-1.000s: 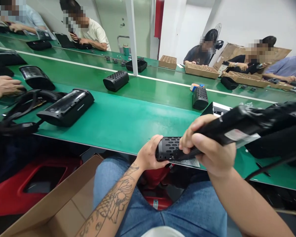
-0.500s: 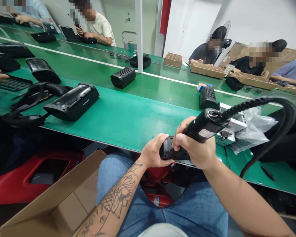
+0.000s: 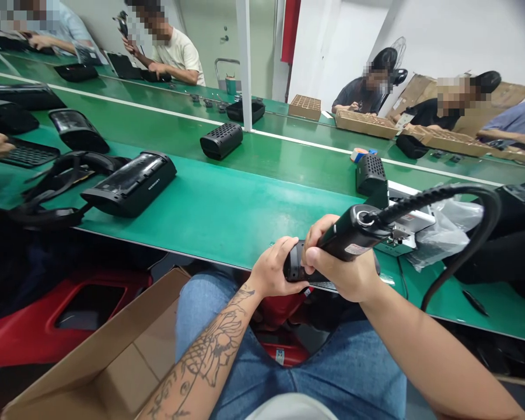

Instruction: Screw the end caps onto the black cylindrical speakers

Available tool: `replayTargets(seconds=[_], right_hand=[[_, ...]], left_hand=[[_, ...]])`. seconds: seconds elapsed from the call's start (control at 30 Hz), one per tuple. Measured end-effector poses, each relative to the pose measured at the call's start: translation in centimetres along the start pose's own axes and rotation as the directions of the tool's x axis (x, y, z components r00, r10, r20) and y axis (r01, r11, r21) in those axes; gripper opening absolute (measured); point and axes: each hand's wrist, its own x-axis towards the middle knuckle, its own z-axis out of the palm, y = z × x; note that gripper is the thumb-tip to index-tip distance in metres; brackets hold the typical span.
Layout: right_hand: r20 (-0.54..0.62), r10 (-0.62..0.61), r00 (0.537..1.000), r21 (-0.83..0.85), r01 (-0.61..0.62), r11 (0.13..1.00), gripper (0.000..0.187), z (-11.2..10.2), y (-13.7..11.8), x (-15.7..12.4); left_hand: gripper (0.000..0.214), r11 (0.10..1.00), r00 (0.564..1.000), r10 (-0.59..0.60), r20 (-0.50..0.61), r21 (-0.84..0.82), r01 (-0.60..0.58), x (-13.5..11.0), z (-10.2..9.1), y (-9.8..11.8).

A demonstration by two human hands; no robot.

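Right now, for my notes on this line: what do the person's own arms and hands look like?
No sleeves or gloves: the left hand and right hand are bare. The left forearm carries a large dark flower tattoo; the right forearm shows none.

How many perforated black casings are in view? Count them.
3. One casing is in the left hand, a second casing sits on the green bench, and a third casing stands beside the white device. More may be hidden.
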Motion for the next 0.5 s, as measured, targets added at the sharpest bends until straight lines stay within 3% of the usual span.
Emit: replayTargets(seconds=[0.17,0.27,0.37,0.5], right_hand=[[-0.12,-0.053,0.991,0.131,0.069,0.989,0.019,-0.8,-2.0,-0.7],[-0.266,-0.175,0.948,0.148,0.219,0.964,0.023,-3.9,-4.0,-0.8],[-0.478,-0.285,0.831,-0.091,0.276,0.957,0.021,-9.3,-4.7,-0.1],[-0.673,-0.413,0.613,-0.474,0.071,0.878,0.014,-17.7,-2.6,0.8]], left_hand=[[0.113,0.983,0.993,0.055,-0.107,0.18,-0.035,-0.9,0.5,1.3],[0.113,0.936,0.971,-0.017,-0.24,0.337,0.1,-2.8,2.1,4.0],[0.106,0.914,0.935,-0.099,-0.342,0.34,0.221,-5.9,4.6,8.1],[0.094,0.925,0.929,-0.171,-0.329,0.27,0.267,-10.5,7.7,13.5]])
